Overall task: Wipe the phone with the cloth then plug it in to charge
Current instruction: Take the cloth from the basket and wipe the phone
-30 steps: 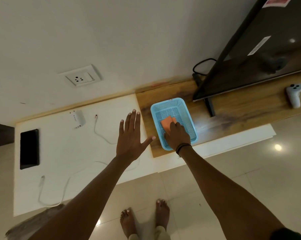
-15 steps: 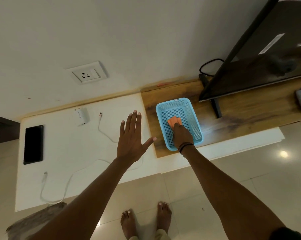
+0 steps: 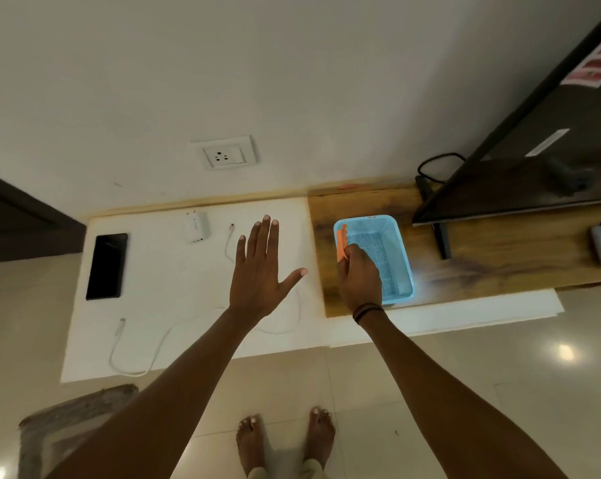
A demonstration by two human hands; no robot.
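Now right hand (image 3: pixel 359 280) pinching orange cloth (image 3: pixel 342 248) over mesh plastic basket (image 3: pixel 401 257); left hand (image 3: pixel 261 274) flat, splayed, empty.

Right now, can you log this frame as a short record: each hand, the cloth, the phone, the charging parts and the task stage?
left hand: open, fingers spread, hovering over the white board, holding nothing
right hand: shut on the orange cloth, at the left wall of the light blue plastic mesh basket
black phone: flat at the board's left end, untouched
white charger adapter: on the board, unplugged
white cable: loose on the board, both ends free
white wall socket: nothing plugged in
stage: cloth being picked up; wiping not begun
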